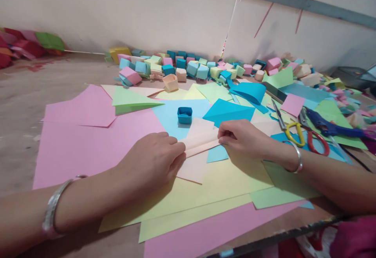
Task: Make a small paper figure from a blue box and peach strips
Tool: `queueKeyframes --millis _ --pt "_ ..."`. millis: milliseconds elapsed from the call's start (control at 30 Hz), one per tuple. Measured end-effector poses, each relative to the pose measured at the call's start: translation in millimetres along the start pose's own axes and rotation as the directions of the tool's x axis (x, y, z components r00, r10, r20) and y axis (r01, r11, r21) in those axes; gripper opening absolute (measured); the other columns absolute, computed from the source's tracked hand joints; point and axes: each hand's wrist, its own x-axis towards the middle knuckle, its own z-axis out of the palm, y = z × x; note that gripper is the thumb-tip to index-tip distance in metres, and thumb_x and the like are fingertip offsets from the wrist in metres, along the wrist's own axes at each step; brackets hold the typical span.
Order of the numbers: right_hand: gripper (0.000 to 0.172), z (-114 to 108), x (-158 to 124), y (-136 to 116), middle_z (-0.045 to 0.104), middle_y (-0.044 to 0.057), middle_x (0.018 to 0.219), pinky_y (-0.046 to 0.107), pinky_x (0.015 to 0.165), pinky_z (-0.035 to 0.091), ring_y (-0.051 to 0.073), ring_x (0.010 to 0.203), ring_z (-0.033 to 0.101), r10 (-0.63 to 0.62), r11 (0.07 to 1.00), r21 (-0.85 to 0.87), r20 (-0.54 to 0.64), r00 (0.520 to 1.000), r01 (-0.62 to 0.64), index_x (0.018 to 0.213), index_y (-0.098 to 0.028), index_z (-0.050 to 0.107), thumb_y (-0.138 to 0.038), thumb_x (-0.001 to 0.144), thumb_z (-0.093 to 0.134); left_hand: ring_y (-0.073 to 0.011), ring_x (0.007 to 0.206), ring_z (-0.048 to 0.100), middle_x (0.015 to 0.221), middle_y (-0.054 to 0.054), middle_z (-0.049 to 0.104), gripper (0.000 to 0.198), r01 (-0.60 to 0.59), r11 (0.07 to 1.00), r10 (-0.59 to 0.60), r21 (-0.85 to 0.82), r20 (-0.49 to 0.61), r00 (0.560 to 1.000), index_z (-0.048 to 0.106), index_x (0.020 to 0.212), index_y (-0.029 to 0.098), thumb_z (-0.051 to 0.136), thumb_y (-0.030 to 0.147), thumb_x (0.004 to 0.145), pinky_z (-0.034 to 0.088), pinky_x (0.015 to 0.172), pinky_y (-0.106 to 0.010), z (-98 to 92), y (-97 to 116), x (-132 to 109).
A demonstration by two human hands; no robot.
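Note:
A narrow folded strip of peach paper (202, 147) runs between my two hands, over the colored sheets. My left hand (155, 154) pinches its left end, thumb and fingers pressed together. At the other end, my right hand (239, 136) grips the strip between thumb and curled fingers. Under it lie more pale peach paper (192, 168) and a large yellow sheet (229, 183). Just beyond the strip stands a small open blue paper box (185, 115). A folded blue sheet (230, 112) lies behind my right hand.
Many small paper boxes (179, 68) line the wall. Yellow-handled scissors (294, 133), red-handled scissors (318, 142) and a blue glue gun (331, 124) lie to the right. Large pink sheets (88, 148) spread on the left. The table edge (279, 236) is near me.

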Motion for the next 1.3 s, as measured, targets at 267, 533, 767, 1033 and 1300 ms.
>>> queueKeyframes --millis 267,533,767,1033,1300 --pt "0.010 2 -1 2 0.066 0.001 0.074 0.025 0.058 0.032 0.012 0.067 0.054 -0.034 0.999 -0.033 -0.032 0.999 0.033 0.075 -0.017 0.062 -0.014 0.083 0.057 -0.0158 0.060 0.038 0.057 -0.002 0.046 0.030 -0.019 0.999 0.020 0.026 -0.016 1.000 0.039 0.058 0.018 0.043 0.018 0.088 0.022 0.055 -0.034 -1.3 1 1" --pt "0.005 2 -2 1 0.066 0.001 0.075 0.024 0.057 0.032 0.013 0.069 0.055 -0.013 1.000 -0.010 -0.041 0.999 0.013 0.079 -0.019 0.059 -0.015 0.083 0.058 -0.0148 0.054 0.044 0.054 -0.002 0.050 0.033 0.012 0.999 -0.010 0.042 -0.028 1.000 0.046 0.055 0.018 0.047 0.024 0.088 0.022 0.051 -0.031 -4.5 1 3" --pt "0.009 1 -1 2 0.064 -0.001 0.075 0.024 0.058 0.030 0.012 0.067 0.051 -0.041 0.999 0.005 -0.038 0.998 0.041 0.076 -0.019 0.057 -0.015 0.084 0.057 -0.0141 0.053 0.043 0.057 0.000 0.052 0.028 0.044 0.999 -0.044 -0.005 0.058 0.997 0.053 0.062 0.018 0.055 0.031 0.087 0.020 0.050 -0.027 -9.7 -18 6" --pt "0.014 10 -11 -5 0.060 0.005 0.080 0.030 0.058 0.021 0.015 0.069 0.045 -0.242 0.890 -0.431 -0.166 0.956 0.150 0.076 -0.016 0.057 -0.011 0.088 0.052 -0.0145 0.068 0.046 0.079 -0.001 0.055 0.018 -0.316 0.946 0.315 -0.074 -0.023 0.949 0.062 0.097 0.020 0.046 0.012 0.092 0.030 0.058 -0.028 -5.5 -9 4" --pt "0.029 21 -35 -25 0.059 0.006 0.073 0.036 0.061 0.019 0.019 0.071 0.043 -0.575 0.601 -0.719 -0.085 0.813 0.350 0.078 -0.017 0.062 -0.003 0.091 0.041 -0.0153 0.065 0.044 0.077 -0.001 0.053 0.018 -0.359 0.933 0.358 -0.003 -0.083 0.930 0.061 0.096 0.020 0.043 0.017 0.095 0.029 0.058 -0.032 2.3 -9 8"
